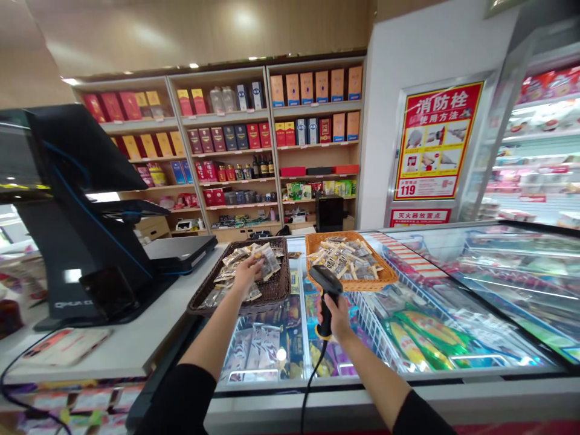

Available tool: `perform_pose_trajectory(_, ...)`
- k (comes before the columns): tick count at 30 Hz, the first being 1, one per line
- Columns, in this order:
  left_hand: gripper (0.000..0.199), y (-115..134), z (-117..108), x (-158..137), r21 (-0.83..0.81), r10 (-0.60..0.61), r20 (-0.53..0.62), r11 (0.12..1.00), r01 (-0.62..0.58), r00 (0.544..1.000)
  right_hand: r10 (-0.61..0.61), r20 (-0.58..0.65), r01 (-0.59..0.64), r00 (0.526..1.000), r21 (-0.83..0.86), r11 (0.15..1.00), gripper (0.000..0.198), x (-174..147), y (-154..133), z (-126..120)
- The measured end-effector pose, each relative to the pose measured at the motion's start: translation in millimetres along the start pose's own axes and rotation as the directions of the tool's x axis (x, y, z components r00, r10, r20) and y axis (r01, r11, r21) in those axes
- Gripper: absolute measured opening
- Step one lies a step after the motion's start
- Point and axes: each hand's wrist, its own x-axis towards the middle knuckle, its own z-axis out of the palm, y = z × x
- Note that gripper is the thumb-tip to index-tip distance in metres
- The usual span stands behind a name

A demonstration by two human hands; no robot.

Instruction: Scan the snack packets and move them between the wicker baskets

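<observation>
My left hand (247, 273) reaches over the dark brown wicker basket (194, 299), its fingers closed on the edge of a small clear-and-yellow snack packet (270, 263). More packets of the same look lie loosely heaped under that hand. In my right hand (338, 317) is a black barcode scanner (327, 283) with yellow trim, gripped by its handle, its cable (310, 386) hanging down toward me. Just behind the scanner stands an orange wicker basket (385, 276) with similar packets (347, 257) piled inside. Both baskets rest on the glass top of a chest freezer (296, 338).
At left a counter (167, 320) carries a black checkout terminal (90, 229), a flat scale (181, 251) and a phone-like item (66, 346). Shelves (231, 151) with boxes and bottles line the back wall. A red-and-yellow poster (437, 142) hangs at right, beside a lit display cooler (539, 145).
</observation>
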Motion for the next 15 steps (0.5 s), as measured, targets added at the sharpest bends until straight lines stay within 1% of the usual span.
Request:
perform_pose_trajectory(3,0.047,-2.9,32.6,6.4,-0.057,-0.016,-0.028,0.998,0.015,0.999,-0.039,0.084,0.049,0.996,-0.117,0.992,0.039,-0.7,-6.4,-3.1)
perform_pose_trajectory(6,0.04,-15.0,52.5,9.0,-0.04,0.002,-0.026,0.999,-0.003,1.0,-0.014,0.128,0.037,0.992,-0.182,0.983,0.04,-1.2,-9.4,-2.1)
perform_pose_trajectory(8,0.041,-23.6,55.1,10.0,0.0,0.021,-0.001,1.0,-0.021,1.0,0.009,0.144,0.024,0.989,-0.23,0.973,0.039,-1.0,-10.2,-0.1)
perform_pose_trajectory(10,0.045,-30.2,51.4,11.8,0.042,0.058,0.008,0.997,-0.059,0.998,0.022,0.169,0.03,0.985,-0.3,0.953,0.038,-0.9,-11.0,2.1)
perform_pose_trajectory(12,0.047,-34.5,45.3,14.6,0.087,0.129,-0.044,0.988,-0.125,0.991,0.028,0.187,0.046,0.982,-0.379,0.924,0.039,-1.4,-12.1,3.8)
perform_pose_trajectory(15,0.046,-37.6,38.7,18.4,0.186,0.233,-0.152,0.961,-0.203,0.961,0.03,0.179,0.061,0.983,-0.479,0.876,0.038,-3.2,-14.2,5.1)
